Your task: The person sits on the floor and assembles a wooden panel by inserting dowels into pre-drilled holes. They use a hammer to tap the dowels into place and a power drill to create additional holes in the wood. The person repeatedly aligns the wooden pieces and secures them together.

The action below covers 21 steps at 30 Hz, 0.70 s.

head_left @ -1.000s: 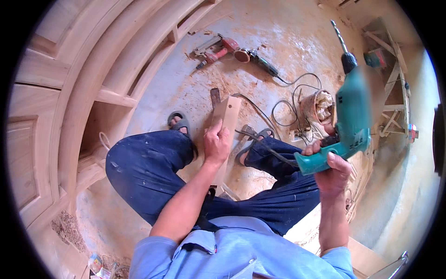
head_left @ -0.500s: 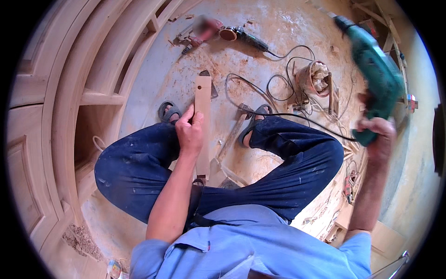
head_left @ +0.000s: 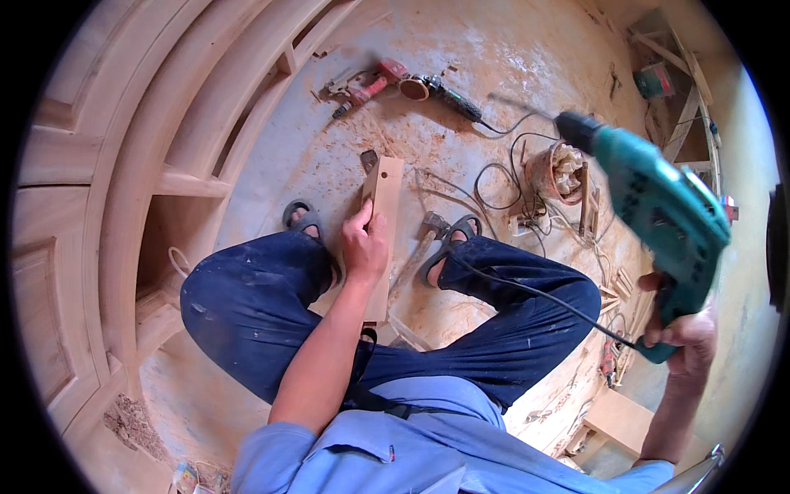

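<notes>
My left hand (head_left: 365,244) is closed around the left edge of a pale wooden board (head_left: 388,206) standing upright between my knees. One round hole shows near the board's far end. Out to the right, my right hand (head_left: 685,333) grips the handle of a green power drill (head_left: 658,214). The drill is raised with its bit pointing far left, the chuck and bit smeared by motion. Its black cord (head_left: 535,290) runs from the handle across my right knee. Past the board lies a dark metal piece (head_left: 369,160), and a hammer (head_left: 432,224) rests beside my right foot.
Wooden cabinetry (head_left: 115,198) lines the left side. On the dusty floor ahead lie a red power tool (head_left: 374,85) and an angle grinder (head_left: 448,97). A bucket (head_left: 543,175) of shavings, looped cords and wood offcuts sit at the right. A wall rises at far right.
My right hand has brought the drill nearer and lower, swinging its bit toward the left. The board in my left hand has turned and shifted right, showing a second face.
</notes>
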Tool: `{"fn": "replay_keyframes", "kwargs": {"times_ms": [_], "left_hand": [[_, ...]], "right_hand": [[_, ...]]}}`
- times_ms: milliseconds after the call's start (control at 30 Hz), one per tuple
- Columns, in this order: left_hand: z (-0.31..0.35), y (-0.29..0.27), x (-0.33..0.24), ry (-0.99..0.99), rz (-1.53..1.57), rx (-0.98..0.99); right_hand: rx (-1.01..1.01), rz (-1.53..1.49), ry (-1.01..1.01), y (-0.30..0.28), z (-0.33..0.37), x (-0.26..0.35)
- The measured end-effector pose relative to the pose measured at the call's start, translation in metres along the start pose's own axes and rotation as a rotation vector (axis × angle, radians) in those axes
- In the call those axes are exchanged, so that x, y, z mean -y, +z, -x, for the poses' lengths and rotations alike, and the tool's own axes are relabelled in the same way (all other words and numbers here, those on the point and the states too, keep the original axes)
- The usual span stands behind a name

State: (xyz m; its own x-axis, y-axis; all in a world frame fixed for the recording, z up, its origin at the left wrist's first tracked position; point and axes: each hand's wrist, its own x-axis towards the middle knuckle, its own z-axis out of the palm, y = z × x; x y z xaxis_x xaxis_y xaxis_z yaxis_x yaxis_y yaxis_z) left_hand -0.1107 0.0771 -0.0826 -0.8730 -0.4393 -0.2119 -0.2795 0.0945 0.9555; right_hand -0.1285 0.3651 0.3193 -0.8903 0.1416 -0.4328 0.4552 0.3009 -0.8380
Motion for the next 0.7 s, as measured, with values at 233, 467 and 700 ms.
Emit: {"fn": "replay_keyframes", "kwargs": {"times_ms": [233,467,700], "left_hand": [[0.017,0.009,-0.005,0.048,-0.146,-0.032],[0.018,0.009,-0.018,0.007,-0.115,-0.025],[0.017,0.012,-0.017,0.006,-0.111,-0.010]], "right_hand": [[0.096,0.155,0.288,0.060,-0.036,0.012],[0.155,0.455,0.426,0.089,-0.050,0.025],[0.149,0.458,0.411,0.098,-0.051,0.024]]}}
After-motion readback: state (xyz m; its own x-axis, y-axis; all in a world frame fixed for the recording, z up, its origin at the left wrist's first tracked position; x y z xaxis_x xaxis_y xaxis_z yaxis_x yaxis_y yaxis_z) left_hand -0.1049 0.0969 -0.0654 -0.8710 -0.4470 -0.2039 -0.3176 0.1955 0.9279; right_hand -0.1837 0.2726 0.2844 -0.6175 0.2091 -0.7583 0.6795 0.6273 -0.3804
